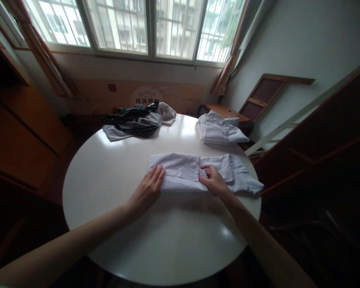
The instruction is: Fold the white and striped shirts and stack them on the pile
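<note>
The left hand (148, 187) lies flat, fingers together, on the near left end of the pale folded shirt (198, 172), while the right hand (213, 181) pinches its middle fold. The shirt stretches left to right across the round white counter (168, 236). Beyond the shirt sit a striped heap (135, 120) and a folded stack (219, 130), under a barred window (138, 24).

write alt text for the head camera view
A person's left hand lies flat on a pale folded shirt on a round white table, while the right hand pinches its fabric. Behind lie a striped clothes heap and a folded stack.
</note>
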`<state>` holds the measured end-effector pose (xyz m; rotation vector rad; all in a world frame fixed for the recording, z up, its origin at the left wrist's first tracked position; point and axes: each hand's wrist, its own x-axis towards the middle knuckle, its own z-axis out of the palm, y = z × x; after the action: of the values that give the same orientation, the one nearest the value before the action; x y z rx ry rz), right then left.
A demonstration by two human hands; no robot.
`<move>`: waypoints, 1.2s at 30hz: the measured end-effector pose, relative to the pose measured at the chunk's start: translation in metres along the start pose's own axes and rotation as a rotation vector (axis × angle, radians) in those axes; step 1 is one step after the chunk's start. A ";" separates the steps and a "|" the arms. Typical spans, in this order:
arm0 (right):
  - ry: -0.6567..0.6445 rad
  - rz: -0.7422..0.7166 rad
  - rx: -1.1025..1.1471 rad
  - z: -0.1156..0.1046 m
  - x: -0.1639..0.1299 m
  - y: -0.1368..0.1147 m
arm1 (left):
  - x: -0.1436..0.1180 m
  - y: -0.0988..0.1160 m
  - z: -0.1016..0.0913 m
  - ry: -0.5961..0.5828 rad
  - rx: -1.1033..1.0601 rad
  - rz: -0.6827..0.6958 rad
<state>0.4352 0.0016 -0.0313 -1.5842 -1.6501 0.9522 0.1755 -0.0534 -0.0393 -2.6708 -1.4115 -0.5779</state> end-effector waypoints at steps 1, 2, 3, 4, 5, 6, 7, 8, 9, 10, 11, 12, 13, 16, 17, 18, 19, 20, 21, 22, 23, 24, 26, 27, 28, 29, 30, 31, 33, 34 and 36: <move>-0.008 0.009 0.032 0.000 0.001 0.001 | 0.000 0.000 0.000 0.004 -0.005 -0.002; -0.019 0.022 0.074 0.001 0.001 0.001 | -0.001 0.000 -0.001 0.011 -0.011 -0.005; -0.031 0.034 0.118 0.001 0.001 0.002 | -0.001 0.000 -0.002 0.020 -0.019 -0.009; -0.041 0.041 0.159 0.002 0.001 0.001 | -0.002 0.000 -0.002 0.028 -0.027 -0.008; -0.047 0.041 0.192 0.002 0.001 0.001 | -0.002 0.000 -0.003 0.035 -0.034 -0.004; -0.050 0.037 0.219 0.002 0.000 0.000 | -0.003 0.000 -0.004 0.041 -0.038 0.005; -0.053 0.032 0.241 0.002 -0.001 -0.001 | -0.003 0.000 -0.005 0.045 -0.038 0.015; -0.061 0.028 0.262 0.002 -0.001 -0.002 | -0.003 0.001 -0.006 0.049 -0.035 0.024; -0.070 0.029 0.286 0.002 -0.002 -0.003 | -0.004 0.001 -0.007 0.059 -0.027 0.028; -0.082 0.033 0.310 0.002 -0.002 -0.004 | -0.004 0.001 -0.008 0.074 -0.013 0.029; -0.094 0.040 0.332 0.002 -0.003 -0.004 | -0.004 0.002 -0.009 0.090 0.006 0.031; -0.103 0.047 0.351 0.002 -0.002 -0.004 | -0.004 0.002 -0.010 0.108 0.030 0.035; -0.108 0.055 0.366 0.001 -0.002 -0.004 | -0.004 0.002 -0.011 0.121 0.057 0.043; -0.111 0.068 0.387 0.001 -0.003 -0.005 | -0.006 0.001 -0.011 0.120 0.127 0.073; -0.110 0.072 0.389 0.001 -0.003 -0.006 | -0.007 0.001 -0.011 0.114 0.144 0.071; -0.107 0.077 0.387 0.001 -0.004 -0.006 | -0.007 0.000 -0.010 0.104 0.159 0.062; -0.104 0.081 0.379 0.001 -0.004 -0.007 | -0.008 -0.001 -0.010 0.091 0.175 0.046; -0.102 0.081 0.363 0.001 -0.005 -0.007 | -0.008 -0.001 -0.009 0.074 0.189 0.025; -0.101 0.078 0.340 0.002 -0.006 -0.007 | -0.007 -0.002 -0.009 0.053 0.199 0.006; -0.102 0.074 0.315 0.002 -0.006 -0.006 | -0.007 -0.002 -0.009 0.029 0.203 -0.007; -0.103 0.069 0.292 0.002 -0.006 -0.006 | -0.007 -0.002 -0.009 0.006 0.200 -0.011; -0.103 0.065 0.273 0.003 -0.005 -0.004 | -0.006 -0.002 -0.010 -0.012 0.186 -0.007; -0.100 0.068 0.257 0.004 -0.004 -0.002 | -0.004 -0.004 -0.015 -0.027 0.122 0.017; -0.096 0.073 0.259 0.004 -0.003 0.000 | -0.002 -0.005 -0.019 -0.028 0.071 0.029; -0.093 0.077 0.265 0.004 -0.002 0.001 | 0.000 -0.007 -0.023 -0.019 0.010 0.036; -0.089 0.083 0.273 0.005 -0.001 0.001 | 0.004 -0.010 -0.027 0.002 -0.055 0.034; -0.082 0.091 0.284 0.005 -0.001 0.001 | 0.010 -0.015 -0.032 0.036 -0.116 0.021; -0.073 0.103 0.299 0.005 -0.001 0.000 | 0.017 -0.021 -0.035 0.078 -0.169 -0.001; -0.054 0.130 0.345 0.006 -0.001 -0.002 | 0.036 -0.036 -0.037 0.157 -0.243 -0.070; -0.053 0.145 0.383 0.006 -0.002 -0.004 | 0.046 -0.044 -0.036 0.166 -0.276 -0.104; -0.076 0.151 0.478 0.006 -0.003 -0.006 | 0.068 -0.061 -0.031 0.081 -0.403 -0.159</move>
<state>0.4269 -0.0018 -0.0290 -1.3646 -1.2370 1.3809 0.1516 0.0279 0.0064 -2.7942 -1.6465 -1.0789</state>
